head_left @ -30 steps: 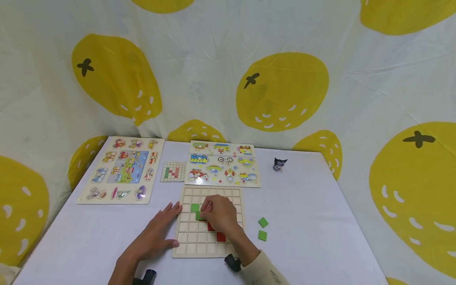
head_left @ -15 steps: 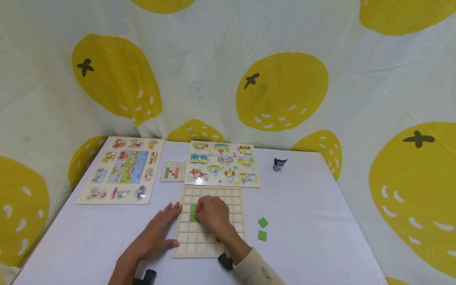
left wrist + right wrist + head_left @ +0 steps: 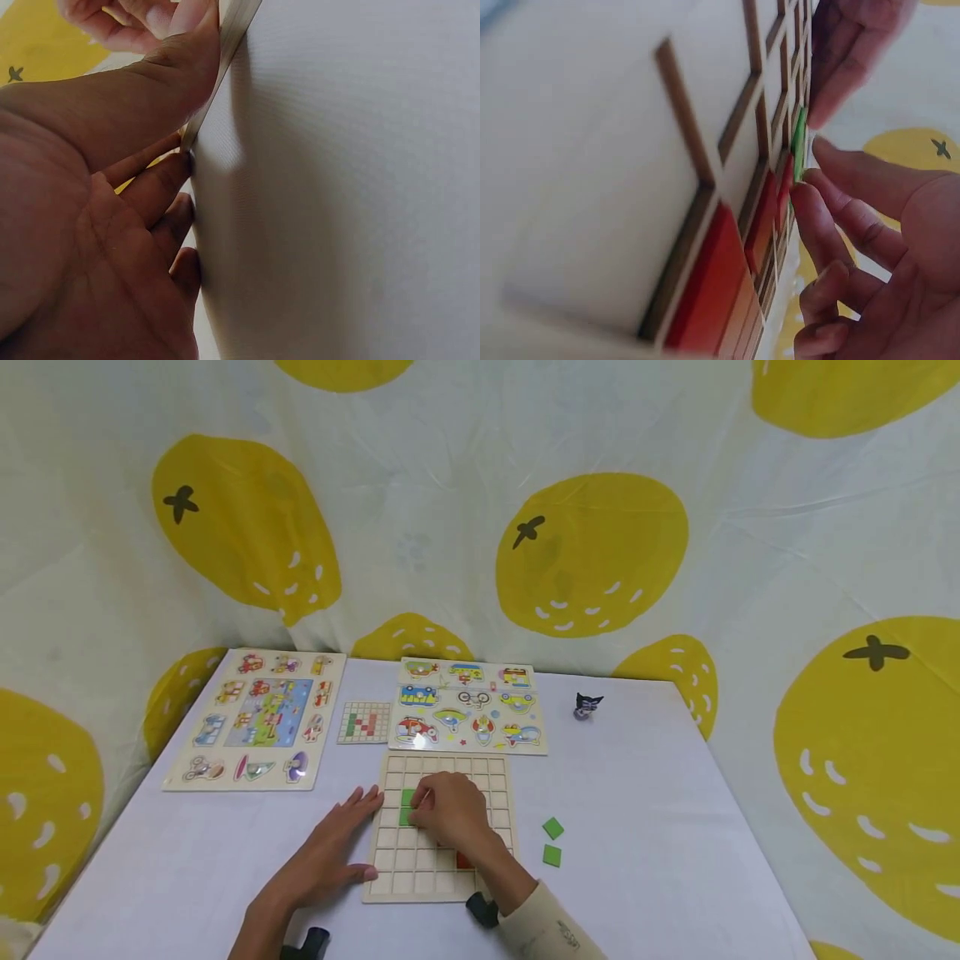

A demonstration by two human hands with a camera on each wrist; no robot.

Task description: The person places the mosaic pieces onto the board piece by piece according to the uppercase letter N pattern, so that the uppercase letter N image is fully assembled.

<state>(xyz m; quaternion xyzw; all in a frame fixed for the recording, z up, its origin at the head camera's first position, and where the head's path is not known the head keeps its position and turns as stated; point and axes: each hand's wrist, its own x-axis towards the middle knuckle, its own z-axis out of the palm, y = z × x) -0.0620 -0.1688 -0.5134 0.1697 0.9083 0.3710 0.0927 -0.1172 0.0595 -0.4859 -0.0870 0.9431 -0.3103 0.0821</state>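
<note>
A wooden grid board [image 3: 405,860] lies in the middle of the table. My left hand [image 3: 333,839] rests at its left edge, fingers spread; in the left wrist view the left hand's fingertips [image 3: 176,217] touch the board's rim. Over the board, my right hand [image 3: 453,810] reaches down to a lower green tile [image 3: 405,817], just below an upper green tile [image 3: 407,797]. In the right wrist view the index fingertip touches a green tile [image 3: 800,142], and the thumb tip is close by. A red tile [image 3: 463,861] shows beside the wrist; other red tiles [image 3: 712,277] are mostly hidden from above.
Two loose green tiles [image 3: 552,828] lie right of the board. Behind stand a small pattern card [image 3: 364,722], a vehicle puzzle [image 3: 468,706] and, to the left, a larger picture puzzle [image 3: 330,760]. A small dark figurine [image 3: 587,705] sits at the back right.
My right hand has moved slightly left, and the lower green tile has shifted left from a skewed position into line under the upper one. My left hand has stayed in place.
</note>
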